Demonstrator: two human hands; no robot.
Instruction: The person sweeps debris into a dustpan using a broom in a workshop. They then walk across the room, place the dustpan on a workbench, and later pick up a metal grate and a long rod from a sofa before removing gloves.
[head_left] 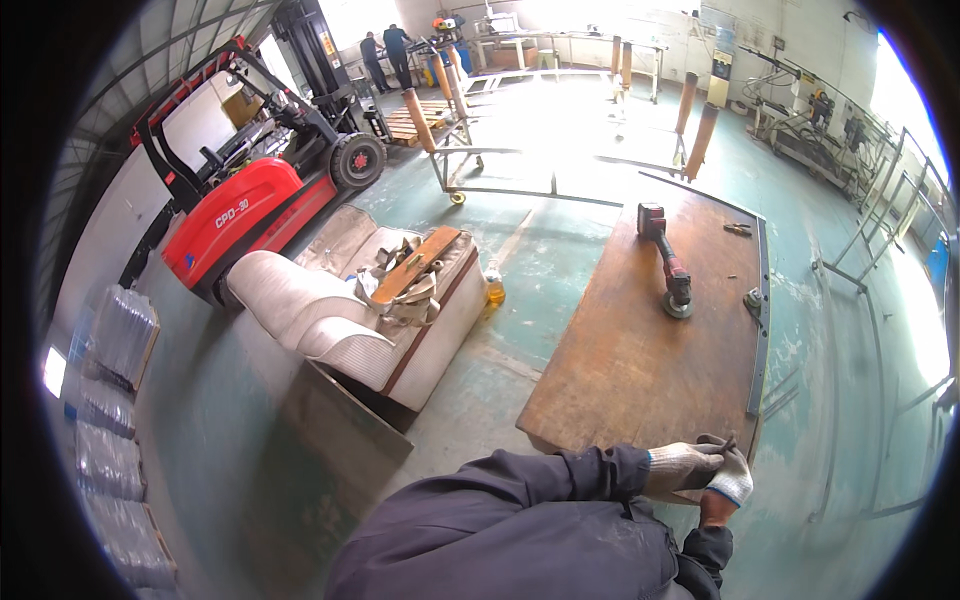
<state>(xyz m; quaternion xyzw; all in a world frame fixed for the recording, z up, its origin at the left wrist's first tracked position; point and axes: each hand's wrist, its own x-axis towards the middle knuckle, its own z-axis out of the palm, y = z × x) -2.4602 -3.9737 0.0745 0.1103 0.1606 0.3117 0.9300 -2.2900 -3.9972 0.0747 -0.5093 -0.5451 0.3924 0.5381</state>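
Both my hands wear white knit gloves with grey palms and meet over the near right corner of a brown wooden-topped table [600, 370]. My left hand [686, 460] reaches in from the left with its fingers closed. My right hand [733, 477] is pressed against it, fingers closed too. Something small and dark may be between their fingertips, but I cannot make it out. Farther up the tabletop lies a red and black cordless angle grinder [675, 280], disc end nearer me. A steel bar [762, 340] runs along the table's right edge, with a small round metal piece [752, 299] beside it.
Pliers [738, 229] lie at the table's far right. Left stands a worn cream sofa [330, 300] with straps and a wooden board [415, 265] on it. Behind it is a red forklift [250, 200]. Metal frames [550, 185] stand ahead; two people [396, 55] work far off.
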